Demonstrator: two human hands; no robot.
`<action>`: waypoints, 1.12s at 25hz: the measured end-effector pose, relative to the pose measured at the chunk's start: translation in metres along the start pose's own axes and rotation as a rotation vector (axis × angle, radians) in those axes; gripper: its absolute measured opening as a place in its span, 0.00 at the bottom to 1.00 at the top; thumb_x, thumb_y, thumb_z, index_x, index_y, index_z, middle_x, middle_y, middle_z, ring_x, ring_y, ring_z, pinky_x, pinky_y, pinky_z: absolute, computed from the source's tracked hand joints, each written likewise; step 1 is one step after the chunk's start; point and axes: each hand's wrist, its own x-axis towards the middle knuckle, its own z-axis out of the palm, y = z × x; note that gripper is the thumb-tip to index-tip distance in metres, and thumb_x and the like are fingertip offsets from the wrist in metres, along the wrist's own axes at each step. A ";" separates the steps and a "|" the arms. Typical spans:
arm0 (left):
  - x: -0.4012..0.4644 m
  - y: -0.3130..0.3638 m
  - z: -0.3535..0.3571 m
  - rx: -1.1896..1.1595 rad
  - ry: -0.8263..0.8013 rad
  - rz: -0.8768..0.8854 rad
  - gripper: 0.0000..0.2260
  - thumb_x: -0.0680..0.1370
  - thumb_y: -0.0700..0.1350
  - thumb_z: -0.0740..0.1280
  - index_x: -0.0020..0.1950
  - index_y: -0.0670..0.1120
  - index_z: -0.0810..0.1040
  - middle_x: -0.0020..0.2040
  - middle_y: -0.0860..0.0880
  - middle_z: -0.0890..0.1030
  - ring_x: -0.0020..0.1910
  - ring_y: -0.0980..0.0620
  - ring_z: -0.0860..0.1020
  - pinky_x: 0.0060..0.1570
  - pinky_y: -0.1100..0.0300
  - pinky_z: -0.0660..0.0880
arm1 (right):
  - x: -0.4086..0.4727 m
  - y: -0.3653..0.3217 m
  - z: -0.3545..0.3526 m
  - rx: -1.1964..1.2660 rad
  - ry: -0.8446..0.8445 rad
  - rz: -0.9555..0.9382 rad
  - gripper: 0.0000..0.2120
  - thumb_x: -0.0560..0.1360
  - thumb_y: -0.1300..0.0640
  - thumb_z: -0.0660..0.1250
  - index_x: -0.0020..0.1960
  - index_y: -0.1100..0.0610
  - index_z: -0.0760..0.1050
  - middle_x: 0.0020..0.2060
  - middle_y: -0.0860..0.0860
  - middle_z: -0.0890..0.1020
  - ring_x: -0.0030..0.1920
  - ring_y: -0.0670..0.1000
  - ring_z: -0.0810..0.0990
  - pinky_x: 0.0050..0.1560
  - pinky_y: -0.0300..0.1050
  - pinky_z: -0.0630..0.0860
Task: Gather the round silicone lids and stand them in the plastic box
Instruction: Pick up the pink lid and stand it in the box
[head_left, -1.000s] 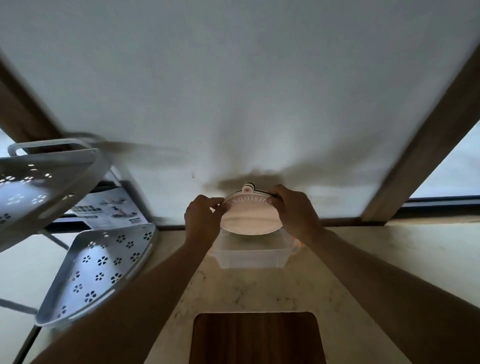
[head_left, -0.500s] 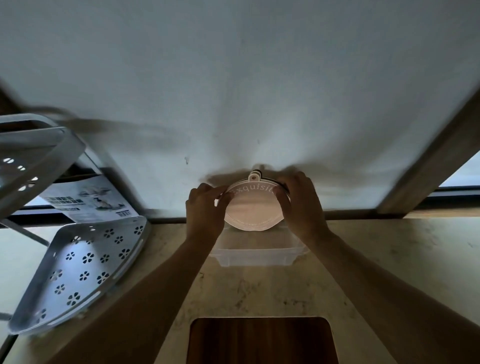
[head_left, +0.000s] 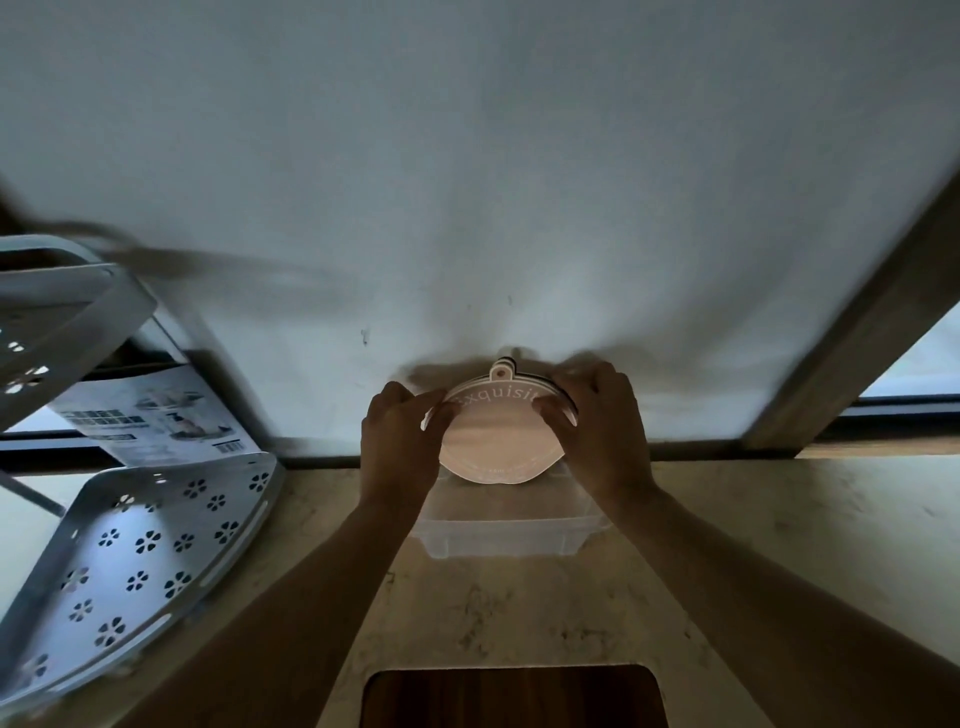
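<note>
A pale wall (head_left: 467, 182) fills most of what I can see, dim and shadowed, with a dark wooden frame (head_left: 852, 332) slanting up its right side. Below it runs a marbled table (head_left: 779, 545), and a dark wooden board (head_left: 514, 699) lies at its near edge. On the left stands a grey metal corner rack (head_left: 130, 561) with flower-shaped holes punched through its shelves, and a printed leaflet (head_left: 156, 415) leans behind it against the wall.

Against the wall, in the middle of the table, sits the clear plastic box (head_left: 504, 535), open at the top. The stack of round silicone lids (head_left: 498, 436) stands on edge in the far part of the box, the front lid pale pink with raised lettering along its upper rim and a small tab with a hole at the top. Darker lid edges show just behind it.

The left hand (head_left: 400, 441) grips the left edge of the stack, fingers (head_left: 441, 410) curled onto the front face. The right hand (head_left: 602, 421) clasps the right edge, its fingers pressed over the rim. Both forearms reach in from below.
</note>
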 end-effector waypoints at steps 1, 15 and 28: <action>-0.001 0.002 -0.001 -0.004 -0.006 -0.003 0.11 0.79 0.49 0.68 0.56 0.48 0.85 0.43 0.46 0.78 0.46 0.45 0.77 0.48 0.53 0.73 | 0.000 0.000 -0.001 -0.007 -0.021 0.009 0.15 0.74 0.52 0.71 0.60 0.54 0.79 0.57 0.55 0.76 0.56 0.58 0.74 0.56 0.54 0.73; -0.003 0.000 -0.002 -0.121 0.059 0.008 0.01 0.76 0.41 0.72 0.44 0.45 0.81 0.44 0.49 0.80 0.41 0.48 0.77 0.45 0.50 0.77 | 0.000 -0.002 0.000 0.029 -0.009 0.047 0.06 0.74 0.58 0.71 0.47 0.59 0.75 0.49 0.54 0.77 0.48 0.56 0.74 0.43 0.44 0.65; 0.002 -0.001 0.005 0.137 -0.171 0.023 0.14 0.76 0.41 0.68 0.62 0.46 0.77 0.62 0.44 0.76 0.60 0.41 0.71 0.57 0.43 0.73 | 0.004 -0.002 0.001 -0.096 -0.178 0.024 0.15 0.72 0.58 0.71 0.58 0.58 0.75 0.63 0.56 0.73 0.60 0.60 0.70 0.57 0.53 0.69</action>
